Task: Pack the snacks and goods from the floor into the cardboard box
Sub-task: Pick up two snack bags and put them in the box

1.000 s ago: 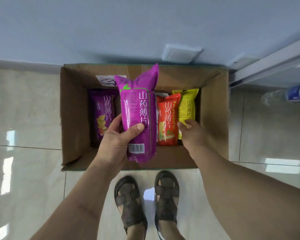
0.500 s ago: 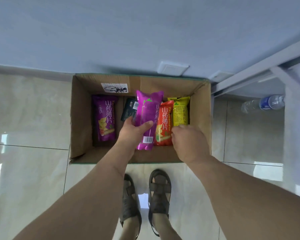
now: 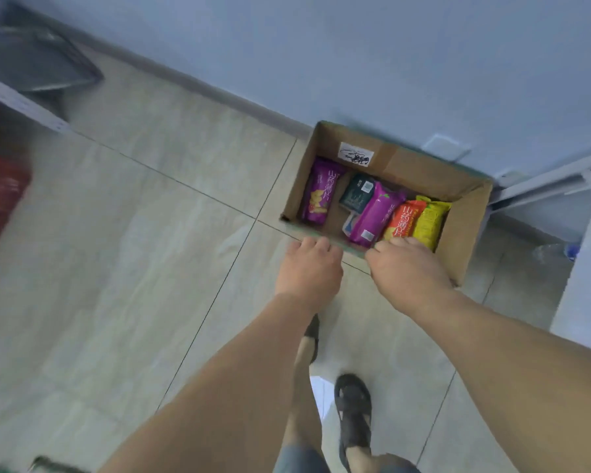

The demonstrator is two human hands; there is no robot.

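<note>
**Magenta packet is down in the box and the person turns away**

The magenta snack packet [image 3: 376, 215], gripped in the left hand a second ago and lowered half a second ago, now lies loose inside the cardboard box [image 3: 464, 233], leaning against the orange packet [image 3: 403, 221] with the yellow packet [image 3: 430, 221] beyond that. A second purple packet [image 3: 319, 194] stands against the box's left wall, and a dark green packet [image 3: 357, 194] lies between the two purples.

The left hand [image 3: 309, 268] has let go and come back over the near rim; its fingers curl loosely downward and hold nothing. The right hand [image 3: 406, 266], which was steadying the orange and yellow packets, has drawn back to the near edge; its fingers bend down near the packet bottoms, and the view does not show whether they pinch anything.

The view has swung left across the tiled floor [image 3: 133, 250], taking in a blurred red object [image 3: 0, 196] at the left edge. That suggests this placement is finished and the person is looking for the next item to fetch.
</note>
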